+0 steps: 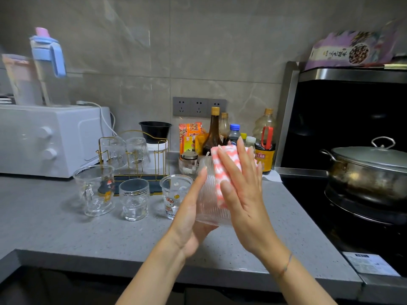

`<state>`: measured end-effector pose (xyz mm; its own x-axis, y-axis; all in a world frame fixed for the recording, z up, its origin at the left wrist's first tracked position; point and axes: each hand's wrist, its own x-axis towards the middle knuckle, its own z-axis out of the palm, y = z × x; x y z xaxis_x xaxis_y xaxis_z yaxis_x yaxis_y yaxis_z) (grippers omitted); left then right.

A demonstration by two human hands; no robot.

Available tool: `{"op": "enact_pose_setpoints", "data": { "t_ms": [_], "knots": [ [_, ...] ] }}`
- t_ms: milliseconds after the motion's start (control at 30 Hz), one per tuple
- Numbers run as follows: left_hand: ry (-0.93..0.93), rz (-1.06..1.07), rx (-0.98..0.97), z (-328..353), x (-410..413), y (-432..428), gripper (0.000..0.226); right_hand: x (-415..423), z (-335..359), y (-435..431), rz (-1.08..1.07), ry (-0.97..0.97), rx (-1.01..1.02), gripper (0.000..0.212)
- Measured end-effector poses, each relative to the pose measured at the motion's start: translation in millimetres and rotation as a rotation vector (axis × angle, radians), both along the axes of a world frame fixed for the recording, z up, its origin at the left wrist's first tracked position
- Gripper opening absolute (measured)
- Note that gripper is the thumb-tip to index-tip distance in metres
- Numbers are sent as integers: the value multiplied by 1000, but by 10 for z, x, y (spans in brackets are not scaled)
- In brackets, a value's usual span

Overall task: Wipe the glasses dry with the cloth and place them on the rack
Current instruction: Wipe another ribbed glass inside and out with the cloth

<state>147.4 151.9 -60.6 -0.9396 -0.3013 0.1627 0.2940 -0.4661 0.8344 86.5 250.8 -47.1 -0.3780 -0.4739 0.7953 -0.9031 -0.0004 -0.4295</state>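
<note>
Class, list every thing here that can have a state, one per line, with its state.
ribbed glass: lifted, supported by the left hand
cloth: pressed against that glass by the right hand
rack: holds two glasses upside down
three counter glasses: upright
pot: lid on

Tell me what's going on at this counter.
A person is drying a ribbed glass: the left hand supports it while the right hand presses a pink-and-white cloth flat against its side. On the gold rack two glasses already hang upside down, and three more glasses stand on the counter in front of it.
</note>
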Motion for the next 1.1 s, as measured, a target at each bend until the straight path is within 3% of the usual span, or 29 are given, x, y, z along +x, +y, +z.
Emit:
{"op": "enact_pose_setpoints", "data": {
  "t_ms": [367, 533, 700, 933, 1100],
  "knots": [
    [-9, -24, 66, 91, 18, -108, 76, 276, -394, 58, 167, -74, 35, 62],
    [14, -14, 11, 81, 32, -80, 63, 157, -231, 54, 128, -30, 15, 61],
    [19, -29, 35, 43, 23, -42, 55, -11, 13, 15, 126, -159, -34, 65],
    [85, -19, 101, 72, 15, 2, 48, 162, -124, -16, 172, -97, -19, 63],
    [10, -120, 207, 96, 41, -90, 81, 345, -396, 40, 211, 11, 31, 58]
  ]
}}
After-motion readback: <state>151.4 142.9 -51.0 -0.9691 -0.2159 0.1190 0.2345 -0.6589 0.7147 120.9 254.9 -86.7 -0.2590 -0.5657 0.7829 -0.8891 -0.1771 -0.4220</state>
